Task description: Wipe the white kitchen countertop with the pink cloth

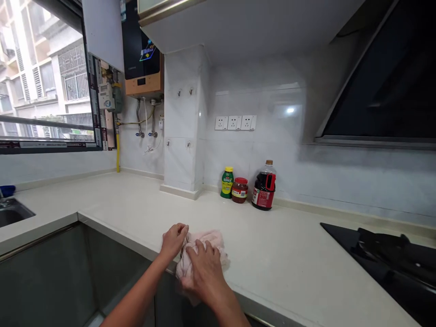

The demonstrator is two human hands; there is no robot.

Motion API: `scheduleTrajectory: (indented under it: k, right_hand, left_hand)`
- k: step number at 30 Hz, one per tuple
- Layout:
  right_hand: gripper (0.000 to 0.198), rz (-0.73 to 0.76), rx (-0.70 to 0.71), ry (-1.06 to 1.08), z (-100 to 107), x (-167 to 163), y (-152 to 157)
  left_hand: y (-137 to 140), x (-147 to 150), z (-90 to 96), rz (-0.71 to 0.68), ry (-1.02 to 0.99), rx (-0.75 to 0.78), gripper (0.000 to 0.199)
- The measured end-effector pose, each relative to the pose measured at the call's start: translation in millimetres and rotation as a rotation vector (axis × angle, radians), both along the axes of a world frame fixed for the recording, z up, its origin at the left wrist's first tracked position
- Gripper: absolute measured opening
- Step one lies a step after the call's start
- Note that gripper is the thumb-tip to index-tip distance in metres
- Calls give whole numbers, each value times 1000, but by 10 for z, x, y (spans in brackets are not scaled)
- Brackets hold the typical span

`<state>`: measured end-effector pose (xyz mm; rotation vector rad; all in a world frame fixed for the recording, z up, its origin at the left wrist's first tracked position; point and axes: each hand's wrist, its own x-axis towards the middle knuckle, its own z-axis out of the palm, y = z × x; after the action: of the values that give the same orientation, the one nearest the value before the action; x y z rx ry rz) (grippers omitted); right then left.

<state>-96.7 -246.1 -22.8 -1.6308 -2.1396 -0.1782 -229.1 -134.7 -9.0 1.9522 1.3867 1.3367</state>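
A pale pink cloth (211, 237) lies bunched at the front edge of the white countertop, part of it hanging over the edge. My right hand (205, 268) rests on top of it, fingers bent and gripping the folds. At the cloth's left side, my left hand (174, 240) has its fingers curled closed on the cloth's edge; the fingertips are partly hidden.
Along the back wall stand a green bottle with a yellow cap (227, 183), a red-lidded jar (240, 190) and a large dark sauce bottle (264, 188). A black gas stove (391, 259) is at right, under a range hood (384, 91). A sink (15, 212) sits far left.
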Motion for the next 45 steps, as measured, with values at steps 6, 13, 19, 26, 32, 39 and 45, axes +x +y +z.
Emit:
scheduleTrajectory:
  k: [6, 13, 19, 26, 32, 39, 45]
  right_hand:
    - [80, -52, -7, 9, -143, 296, -259]
    - [84, -190, 66, 40, -435, 1371, -840]
    - [59, -382, 36, 111, -535, 2500, -1599]
    - [50, -472, -47, 261, -148, 2016, -1174]
    - [53, -87, -215, 262, 279, 828, -180]
    - [53, 106, -325, 220, 344, 957, -34]
    - [51, -141, -323, 187, 316, 2176, -379]
  left_hand:
    - [71, -60, -88, -4, 67, -42, 40]
    - [15, -54, 19, -26, 157, -80, 44]
    - [23, 3, 54, 12, 354, -39, 45]
    - [110, 96, -58, 15, 596, 46, 47]
    - [128, 103, -88, 25, 683, 82, 44]
    - [140, 73, -74, 8, 668, 30, 44]
    - [100, 78, -49, -6, 662, 25, 45]
